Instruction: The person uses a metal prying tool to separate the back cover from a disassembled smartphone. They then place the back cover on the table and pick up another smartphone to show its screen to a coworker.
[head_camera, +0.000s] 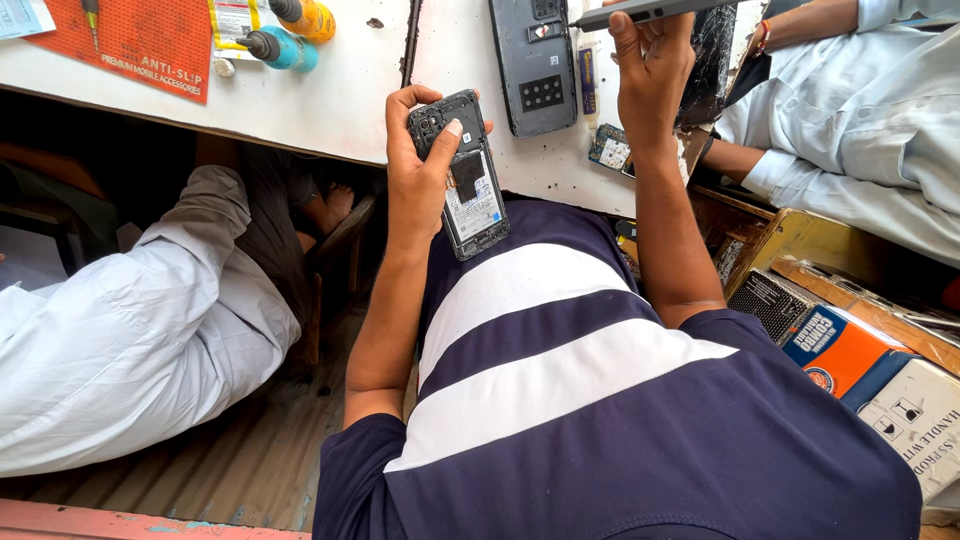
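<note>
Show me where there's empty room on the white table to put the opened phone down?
The barest patch of the white table lies between the blue bottle and the dark seam, above the left hand holding the opened phone. Around the grey back cover, small circuit board and right hand it is crowded.

Opened phone (468, 190): matt black plastic w/ paper label. Worktop (330, 100) smooth, white. Back cover (535, 65) matt grey plastic.

We hold an opened phone (462, 178) in our left hand (415, 165); our right hand (650, 65) grips a grey tool (650, 10) over the white table (330, 100).
</note>
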